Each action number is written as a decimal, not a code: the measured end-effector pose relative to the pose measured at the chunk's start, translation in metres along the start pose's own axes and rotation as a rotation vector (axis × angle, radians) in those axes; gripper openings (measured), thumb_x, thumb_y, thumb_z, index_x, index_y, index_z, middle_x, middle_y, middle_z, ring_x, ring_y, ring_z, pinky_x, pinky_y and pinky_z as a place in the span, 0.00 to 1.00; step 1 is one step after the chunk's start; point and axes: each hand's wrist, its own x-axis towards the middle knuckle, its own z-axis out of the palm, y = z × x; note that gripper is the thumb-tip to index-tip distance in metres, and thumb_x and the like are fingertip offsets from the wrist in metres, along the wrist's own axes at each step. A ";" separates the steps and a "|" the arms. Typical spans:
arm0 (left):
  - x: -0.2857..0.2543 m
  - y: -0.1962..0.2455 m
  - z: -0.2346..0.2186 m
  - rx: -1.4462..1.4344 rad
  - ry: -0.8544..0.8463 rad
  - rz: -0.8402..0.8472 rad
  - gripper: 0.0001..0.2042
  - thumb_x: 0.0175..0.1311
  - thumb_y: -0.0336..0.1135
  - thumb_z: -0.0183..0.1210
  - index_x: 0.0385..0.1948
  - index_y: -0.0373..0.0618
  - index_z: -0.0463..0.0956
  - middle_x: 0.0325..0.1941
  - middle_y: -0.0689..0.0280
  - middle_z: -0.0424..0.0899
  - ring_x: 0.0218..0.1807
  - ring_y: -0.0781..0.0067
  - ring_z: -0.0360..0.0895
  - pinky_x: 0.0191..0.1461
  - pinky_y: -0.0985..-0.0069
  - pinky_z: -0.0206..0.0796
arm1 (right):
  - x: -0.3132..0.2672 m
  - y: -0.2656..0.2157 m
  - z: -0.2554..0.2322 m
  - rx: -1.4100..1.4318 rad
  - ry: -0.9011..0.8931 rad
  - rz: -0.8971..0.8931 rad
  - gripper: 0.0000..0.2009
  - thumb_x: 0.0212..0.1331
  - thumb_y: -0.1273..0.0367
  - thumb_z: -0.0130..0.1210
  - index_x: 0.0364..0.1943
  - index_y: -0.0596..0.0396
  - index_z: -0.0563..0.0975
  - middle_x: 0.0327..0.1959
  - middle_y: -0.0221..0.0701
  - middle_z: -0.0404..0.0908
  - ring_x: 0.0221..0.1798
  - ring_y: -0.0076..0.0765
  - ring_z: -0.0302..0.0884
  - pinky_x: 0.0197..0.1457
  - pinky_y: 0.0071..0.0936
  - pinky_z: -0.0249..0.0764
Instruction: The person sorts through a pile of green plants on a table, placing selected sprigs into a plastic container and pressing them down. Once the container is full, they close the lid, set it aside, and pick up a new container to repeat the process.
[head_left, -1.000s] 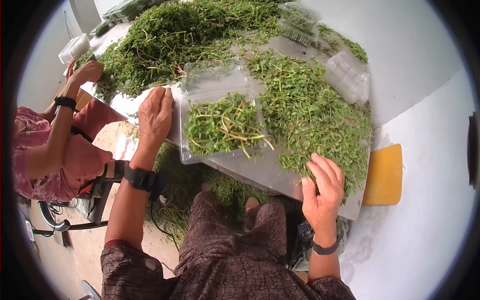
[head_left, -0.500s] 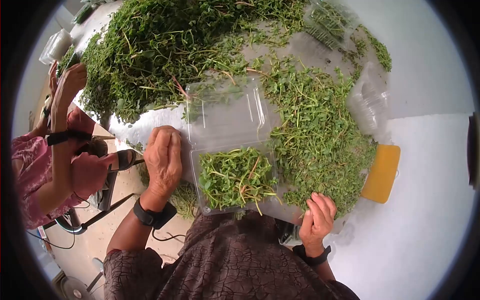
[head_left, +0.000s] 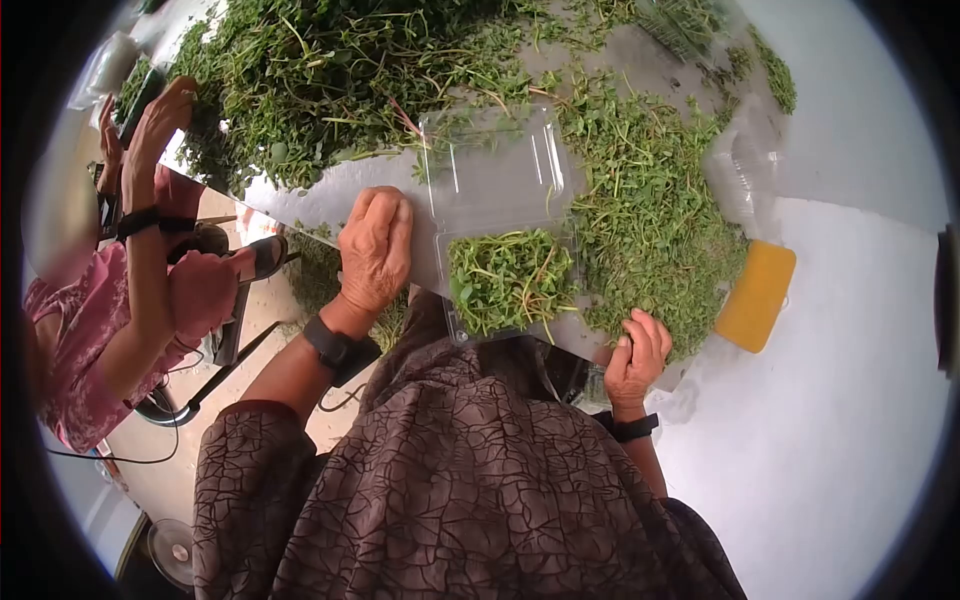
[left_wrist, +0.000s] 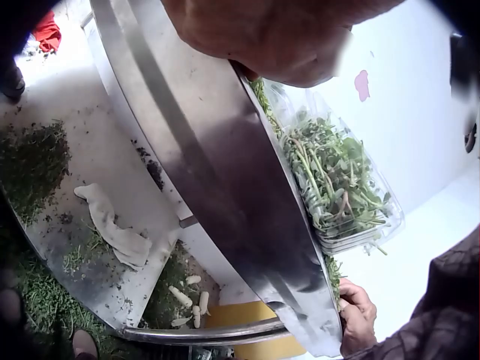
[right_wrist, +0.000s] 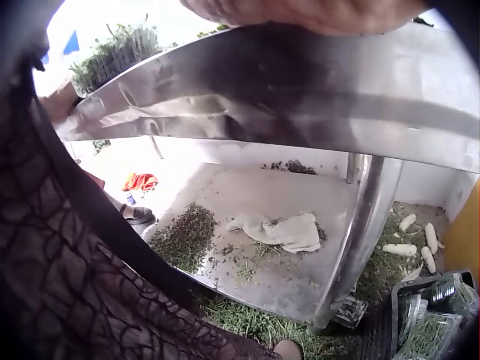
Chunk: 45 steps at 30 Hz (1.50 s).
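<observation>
**Clamshell drawn to the near edge of the steel surface**

Since the earlier frames the clear plastic clamshell has come closer to the person, and its filled half now overhangs the near edge of the surface; the right hand has pulled back from the loose greens to that same edge. The left hand rests knuckles-up on the bare metal just left of the clamshell, its fingers bent and bunched, gripping nothing that can be seen. The right hand's fingers curl over the near edge of the surface at its right end, holding onto the rim. The clamshell's lid lies open flat towards the far side; the tray half holds a bed of cut herb sprigs.

No writing or label can be read anywhere. The surface is polished stainless steel, heaped with loose green herbs across its far and right parts. A yellow board sticks out at the right edge. Below, a steel lower shelf carries a crumpled cloth and herb scraps. A second person in pink sits at the left.
</observation>
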 end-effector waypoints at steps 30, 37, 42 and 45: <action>-0.042 0.037 -0.042 -0.039 -0.485 0.150 0.39 0.55 0.63 0.60 0.61 0.43 0.62 0.59 0.53 0.67 0.47 0.59 0.77 0.51 0.64 0.71 | 0.084 -0.042 -0.043 0.225 -0.207 -0.236 0.15 0.51 0.73 0.61 0.44 0.61 0.78 0.45 0.41 0.82 0.43 0.43 0.78 0.48 0.36 0.74; -0.056 0.047 -0.022 -0.021 -0.533 0.142 0.36 0.56 0.53 0.64 0.63 0.48 0.60 0.64 0.52 0.62 0.49 0.52 0.78 0.52 0.60 0.73 | 0.092 -0.049 -0.011 0.385 -0.428 -0.141 0.17 0.53 0.69 0.63 0.47 0.60 0.76 0.35 0.42 0.83 0.33 0.43 0.83 0.37 0.34 0.78; -0.049 0.052 -0.013 0.021 -0.475 0.146 0.34 0.52 0.41 0.67 0.62 0.49 0.61 0.64 0.52 0.62 0.47 0.50 0.77 0.52 0.61 0.73 | 0.101 -0.042 -0.001 0.451 -0.378 -0.063 0.15 0.54 0.71 0.61 0.45 0.62 0.76 0.30 0.40 0.84 0.28 0.37 0.83 0.32 0.29 0.77; -0.043 0.061 -0.011 0.013 -0.486 0.130 0.32 0.52 0.41 0.67 0.60 0.49 0.64 0.60 0.53 0.66 0.47 0.51 0.76 0.52 0.61 0.71 | 0.102 -0.041 0.001 0.483 -0.335 -0.010 0.14 0.54 0.73 0.61 0.44 0.63 0.76 0.28 0.38 0.84 0.25 0.31 0.80 0.31 0.27 0.75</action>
